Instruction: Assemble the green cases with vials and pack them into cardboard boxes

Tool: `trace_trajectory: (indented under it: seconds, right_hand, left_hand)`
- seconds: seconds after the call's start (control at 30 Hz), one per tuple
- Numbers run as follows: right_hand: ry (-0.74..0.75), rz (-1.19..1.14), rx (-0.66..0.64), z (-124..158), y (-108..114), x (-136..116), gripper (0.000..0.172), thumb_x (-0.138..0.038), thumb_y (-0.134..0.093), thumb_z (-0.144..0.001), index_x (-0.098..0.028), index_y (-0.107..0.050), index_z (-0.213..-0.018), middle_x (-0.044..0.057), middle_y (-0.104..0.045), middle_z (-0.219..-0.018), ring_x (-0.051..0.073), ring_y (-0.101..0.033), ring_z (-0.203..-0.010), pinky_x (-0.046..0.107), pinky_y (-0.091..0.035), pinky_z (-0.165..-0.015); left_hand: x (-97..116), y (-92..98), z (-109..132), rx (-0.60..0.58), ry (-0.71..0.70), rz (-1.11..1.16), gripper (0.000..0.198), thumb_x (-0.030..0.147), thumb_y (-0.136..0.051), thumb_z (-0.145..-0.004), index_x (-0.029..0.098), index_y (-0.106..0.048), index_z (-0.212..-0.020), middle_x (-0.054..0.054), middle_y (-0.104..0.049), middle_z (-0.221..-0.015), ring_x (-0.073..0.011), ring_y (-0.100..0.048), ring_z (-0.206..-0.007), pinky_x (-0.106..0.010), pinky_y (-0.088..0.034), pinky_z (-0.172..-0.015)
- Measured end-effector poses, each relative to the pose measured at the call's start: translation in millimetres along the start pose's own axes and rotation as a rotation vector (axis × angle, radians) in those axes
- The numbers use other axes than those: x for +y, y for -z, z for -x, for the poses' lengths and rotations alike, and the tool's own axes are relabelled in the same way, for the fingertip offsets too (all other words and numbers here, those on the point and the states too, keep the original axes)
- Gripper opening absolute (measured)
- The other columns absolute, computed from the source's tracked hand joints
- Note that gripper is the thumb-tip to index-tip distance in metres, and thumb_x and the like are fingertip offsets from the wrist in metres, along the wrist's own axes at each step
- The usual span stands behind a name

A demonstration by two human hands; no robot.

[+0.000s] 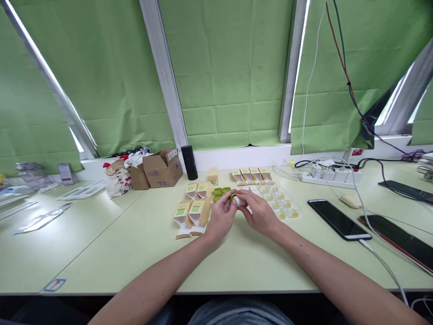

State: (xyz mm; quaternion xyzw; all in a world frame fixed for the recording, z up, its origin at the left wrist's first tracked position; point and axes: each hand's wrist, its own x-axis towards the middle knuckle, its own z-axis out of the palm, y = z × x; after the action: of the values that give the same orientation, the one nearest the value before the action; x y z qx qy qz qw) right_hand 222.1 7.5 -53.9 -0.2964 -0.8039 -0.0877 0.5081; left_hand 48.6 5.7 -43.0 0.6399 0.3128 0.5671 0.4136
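Observation:
My left hand (pixel 221 216) and my right hand (pixel 259 212) meet above the middle of the pale green table (pixel 101 243). Between their fingertips sits a small white piece with a green part (pixel 237 199); both hands pinch it. Just behind the hands lie a few small green items (pixel 221 192). To the left stand several small tan boxes with green labels (pixel 191 210). To the right lie clear trays holding yellow dots (pixel 280 201). A row of open tan boxes (pixel 252 176) lies further back.
A brown cardboard box (pixel 162 169) and a black cylinder (pixel 189 162) stand at the back. Phones (pixel 338 220) with cables lie on the right, by a white power strip (pixel 329 177). Clear plastic sheets (pixel 43 219) lie on the left. Green blinds cover the windows.

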Motion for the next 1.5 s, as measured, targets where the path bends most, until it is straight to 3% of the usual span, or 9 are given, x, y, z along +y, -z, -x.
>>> trace_trajectory:
  seconds: [0.5, 0.63, 0.8, 0.9, 1.13, 1.5]
  right_hand:
    - [0.029, 0.020, 0.026, -4, 1, -6, 0.030, -0.019, -0.052, -0.108, -0.022, -0.062, -0.137, 0.017, -0.075, -0.131, 0.031, -0.074, -0.125, 0.050, -0.067, -0.100]
    - [0.015, 0.025, 0.036, -1, 1, -5, 0.031, -0.020, -0.056, -0.108, -0.022, -0.062, -0.138, 0.018, -0.074, -0.132, 0.032, -0.074, -0.124, 0.050, -0.068, -0.099]
    - [-0.005, 0.002, 0.033, 2, -1, 0, 0.034, -0.018, -0.055, -0.106, -0.022, -0.061, -0.139, 0.018, -0.073, -0.131, 0.031, -0.074, -0.122, 0.047, -0.071, -0.090]
    - [-0.005, 0.009, 0.032, 5, -2, 1, 0.039, -0.014, -0.054, -0.105, -0.023, -0.060, -0.142, 0.017, -0.072, -0.133, 0.031, -0.073, -0.124, 0.048, -0.070, -0.094]
    - [-0.007, 0.005, 0.006, 5, -2, -1, 0.045, -0.012, -0.056, -0.102, -0.021, -0.058, -0.145, 0.018, -0.072, -0.136, 0.033, -0.071, -0.127, 0.051, -0.068, -0.099]
    - [-0.025, -0.016, 0.038, 7, -6, 3, 0.038, -0.016, -0.057, -0.105, -0.022, -0.065, -0.141, 0.017, -0.074, -0.132, 0.031, -0.075, -0.120, 0.049, -0.069, -0.097]
  left_hand:
    - [0, -4.0, 1, 0.077, 0.009, 0.054, 0.053, 0.039, -0.077, -0.091, 0.014, -0.071, -0.136, -0.015, -0.078, -0.130, -0.0291, -0.074, -0.124, -0.040, -0.064, -0.106]
    - [-1, 0.5, 1, 0.022, 0.010, 0.032, 0.056, 0.045, -0.075, -0.094, 0.014, -0.070, -0.141, -0.017, -0.075, -0.137, -0.0307, -0.073, -0.126, -0.041, -0.063, -0.106]
    - [-6, 2.9, 2, -0.084, -0.017, 0.085, 0.075, 0.053, -0.081, -0.091, 0.013, -0.062, -0.150, -0.020, -0.070, -0.145, -0.0330, -0.068, -0.135, -0.042, -0.059, -0.112]
    - [-9, 1.8, 2, -0.092, -0.015, 0.089, 0.078, 0.055, -0.084, -0.088, 0.014, -0.062, -0.151, -0.019, -0.072, -0.141, -0.0320, -0.069, -0.132, -0.042, -0.058, -0.113]
    - [-8, 2.5, 1, -0.065, 0.045, 0.050, 0.076, 0.056, -0.082, -0.090, 0.013, -0.063, -0.149, -0.018, -0.075, -0.134, -0.0292, -0.074, -0.121, -0.040, -0.062, -0.105]
    - [-7, 2.6, 1, -0.063, 0.047, 0.061, 0.064, 0.048, -0.080, -0.093, 0.012, -0.066, -0.144, -0.019, -0.071, -0.144, -0.0311, -0.070, -0.131, -0.042, -0.059, -0.112]
